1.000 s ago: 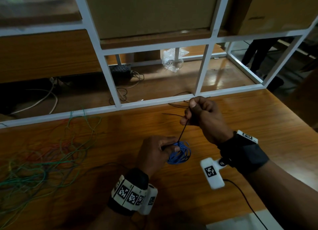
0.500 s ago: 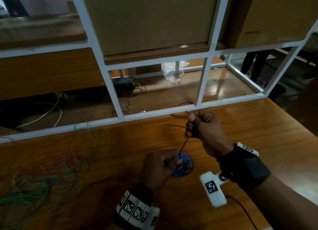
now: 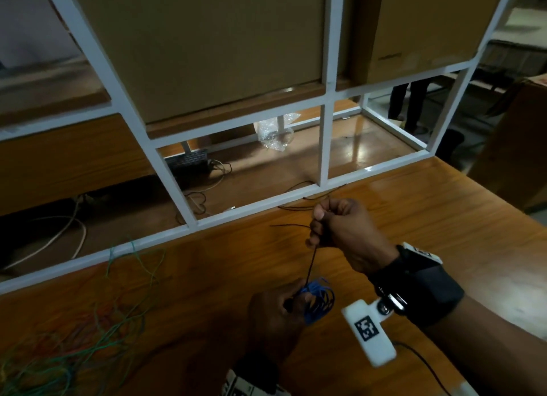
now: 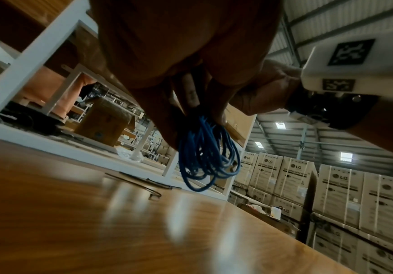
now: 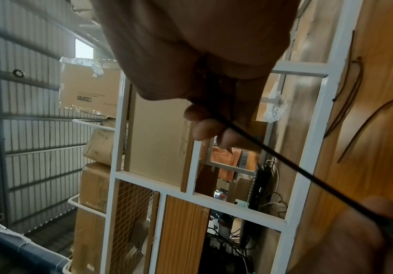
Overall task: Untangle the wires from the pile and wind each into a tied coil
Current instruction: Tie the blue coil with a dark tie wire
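My left hand (image 3: 284, 304) pinches a small coil of blue wire (image 3: 318, 299) just above the wooden table; the left wrist view shows the blue loops (image 4: 208, 157) hanging below the fingers. A black zip tie (image 3: 311, 262) runs taut from the coil up into my right hand (image 3: 321, 227), which grips it in a fist. In the right wrist view the black tie (image 5: 284, 163) leaves the curled fingers (image 5: 205, 129) slanting down to the right. A tangled pile of green, red and yellow wires (image 3: 59, 345) lies at the table's left.
Several loose black zip ties (image 3: 307, 206) lie on the table (image 3: 414, 218) beyond my right hand. A white metal frame (image 3: 322, 147) rises along the table's far edge, with cardboard boxes (image 3: 207, 40) behind it. A black cable (image 3: 426, 366) trails from the right wrist camera.
The head camera has tilted up, so both hands sit lower in view. My right hand keeps the black tie taut above the coil; the left hand stays on the blue coil.
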### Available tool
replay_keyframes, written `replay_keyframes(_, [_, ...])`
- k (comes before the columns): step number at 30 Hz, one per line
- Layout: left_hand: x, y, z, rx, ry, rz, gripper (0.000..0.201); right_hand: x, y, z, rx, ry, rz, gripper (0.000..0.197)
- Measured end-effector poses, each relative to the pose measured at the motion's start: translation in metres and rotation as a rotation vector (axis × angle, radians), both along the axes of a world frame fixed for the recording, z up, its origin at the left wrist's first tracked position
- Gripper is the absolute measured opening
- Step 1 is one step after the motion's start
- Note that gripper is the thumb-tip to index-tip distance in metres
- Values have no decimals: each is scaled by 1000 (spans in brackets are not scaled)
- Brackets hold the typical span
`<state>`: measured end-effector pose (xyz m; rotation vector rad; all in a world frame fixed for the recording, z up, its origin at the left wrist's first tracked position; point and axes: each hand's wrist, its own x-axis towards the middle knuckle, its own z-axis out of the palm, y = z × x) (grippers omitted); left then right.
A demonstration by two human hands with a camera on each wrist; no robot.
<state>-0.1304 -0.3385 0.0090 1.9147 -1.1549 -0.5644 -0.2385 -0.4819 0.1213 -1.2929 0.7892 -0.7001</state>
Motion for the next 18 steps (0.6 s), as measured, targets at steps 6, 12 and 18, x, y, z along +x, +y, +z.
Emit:
replay_keyframes(6, [-10,-30,4,4,408,53,27,-14,-19,-6,56,-103,-102,14])
replay_keyframes(12, [-36,-77,24,-26,825,217,18,-71,-40,-45,130,71,-11,51])
replay_keyframes(18, [-70,-122,30,13,808,91,26,-128,-39,-71,229,59,-4,54])
